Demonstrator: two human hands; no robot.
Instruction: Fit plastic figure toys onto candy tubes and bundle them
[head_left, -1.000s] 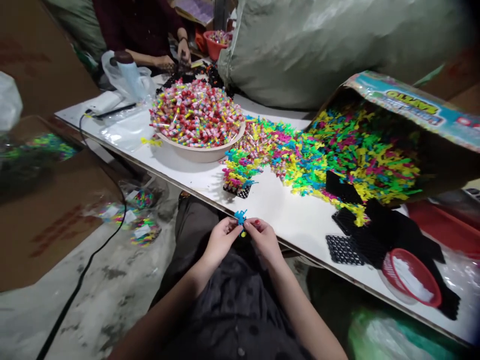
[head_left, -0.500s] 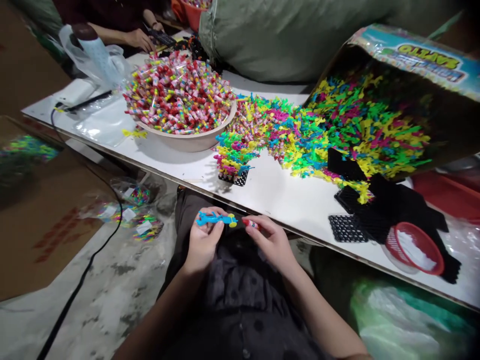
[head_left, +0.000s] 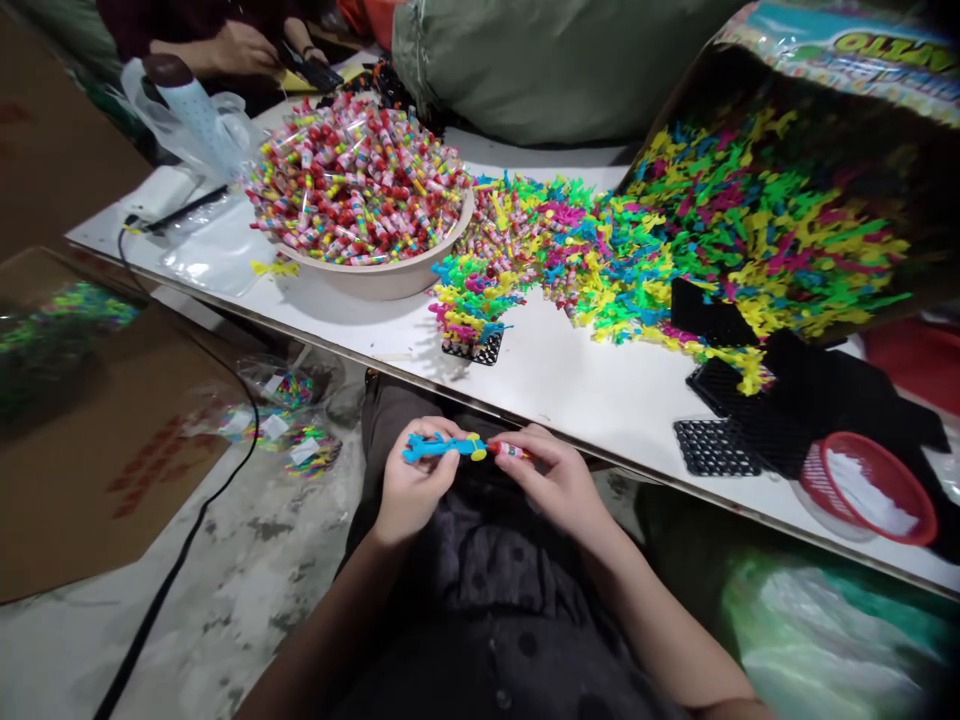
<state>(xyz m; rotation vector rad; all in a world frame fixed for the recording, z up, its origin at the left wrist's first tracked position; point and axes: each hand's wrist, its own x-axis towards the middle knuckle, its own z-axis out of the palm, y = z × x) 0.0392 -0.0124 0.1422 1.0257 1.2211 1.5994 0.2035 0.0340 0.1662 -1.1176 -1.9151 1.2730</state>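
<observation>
- Cluttered workshop on my feed: white table (head_left: 592, 395) running from far left to near right, concrete floor (head_left: 262, 590) below, bulging grey-green sack (head_left: 540, 75) at the far side.
- Left hand (head_left: 416, 485) has its thumb down on a blue figure (head_left: 442, 448), pinching it against curled fingers. Figure's lying sideways, yellow discs (head_left: 477, 447) toward the right, probably so that end sits free of the grip.
- Right hand (head_left: 562, 485) pinches a red-capped tube (head_left: 513, 451) between thumb and fingers, cap pointing at the figure. Looks to me like it's gripped further back so the tip sticks out. Can't tell from here if they touch.
- Both are held low, just off the table's near edge; I'd guess that's easier on the arms.
- Big bowl (head_left: 397, 283) of wrapped tubes (head_left: 352, 190) to the left, loose figures (head_left: 600, 250) heaped right of it and back into a carton (head_left: 832, 60), tipped over for easy scooping, I reckon.
- Just beyond the hands, a black grid tray (head_left: 491, 350) holds bunched figures, its holes apparently propping them.
- Far left, a co-worker's hand (head_left: 246, 48) above the table.
</observation>
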